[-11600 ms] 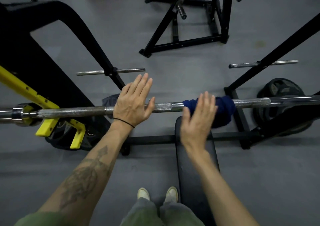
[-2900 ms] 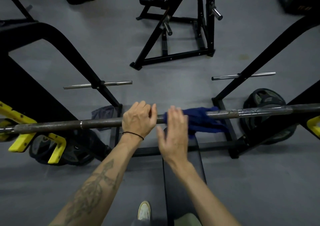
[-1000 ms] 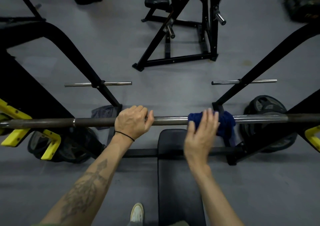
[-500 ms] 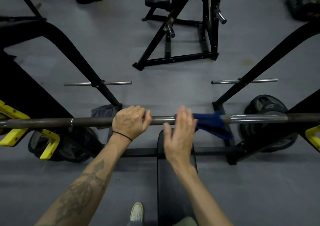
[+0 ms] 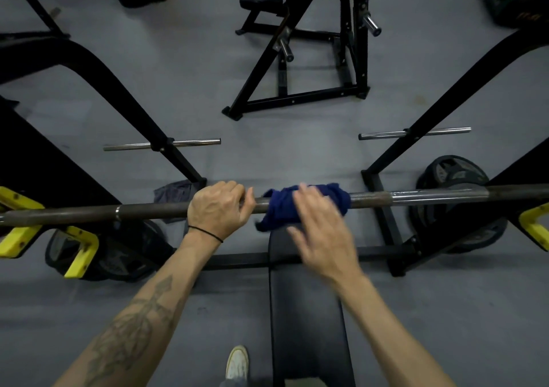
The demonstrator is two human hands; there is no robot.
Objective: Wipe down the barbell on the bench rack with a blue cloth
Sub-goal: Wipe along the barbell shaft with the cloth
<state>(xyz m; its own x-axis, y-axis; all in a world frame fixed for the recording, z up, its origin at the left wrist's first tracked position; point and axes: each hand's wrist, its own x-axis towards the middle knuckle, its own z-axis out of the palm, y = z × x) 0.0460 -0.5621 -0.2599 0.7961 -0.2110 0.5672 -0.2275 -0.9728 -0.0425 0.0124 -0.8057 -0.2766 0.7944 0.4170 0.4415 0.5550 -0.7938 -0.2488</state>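
The barbell runs left to right across the view on the bench rack. My left hand is curled around the bar just left of centre. A dark blue cloth is bunched around the bar right beside that hand. My right hand, blurred by motion, lies over the cloth with its fingers stretched out and presses it to the bar. The palm hides part of the cloth.
The black bench pad lies below the bar, my shoe beside it. Yellow rack hooks and weight plates sit at both ends. Chrome pegs stick out of the uprights. A black machine stands behind.
Over the last second my right hand has slid the cloth leftward along the bar, close to my left hand; the cloth is bunched instead of trailing. My left hand kept its grip.
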